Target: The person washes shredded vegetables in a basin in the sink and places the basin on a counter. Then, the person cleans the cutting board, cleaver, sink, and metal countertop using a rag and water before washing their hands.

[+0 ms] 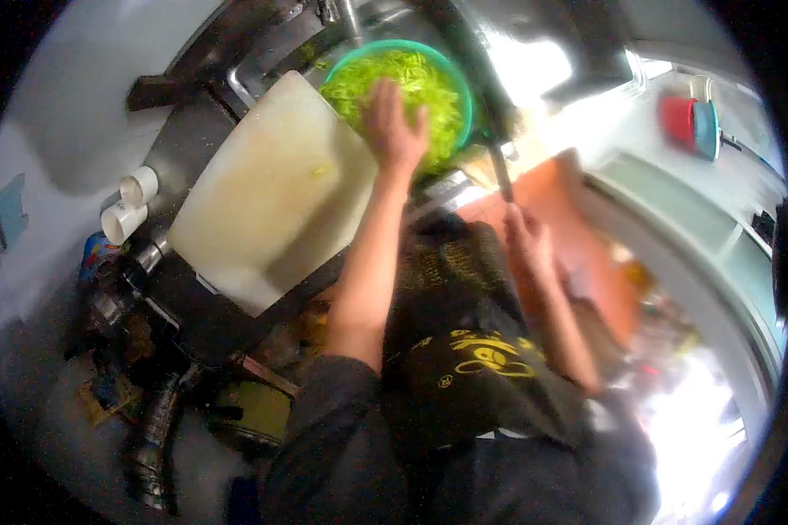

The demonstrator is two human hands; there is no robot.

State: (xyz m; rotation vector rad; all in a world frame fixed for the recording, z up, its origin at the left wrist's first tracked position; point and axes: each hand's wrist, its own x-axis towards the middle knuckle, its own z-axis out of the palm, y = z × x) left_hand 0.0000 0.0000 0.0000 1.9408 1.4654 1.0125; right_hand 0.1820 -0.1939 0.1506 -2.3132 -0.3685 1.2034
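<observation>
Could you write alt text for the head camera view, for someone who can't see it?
A person's left hand is over shredded green vegetables in a green bowl, while the right hand grips what looks like a long knife. A large white cutting board lies beside the bowl.
</observation>
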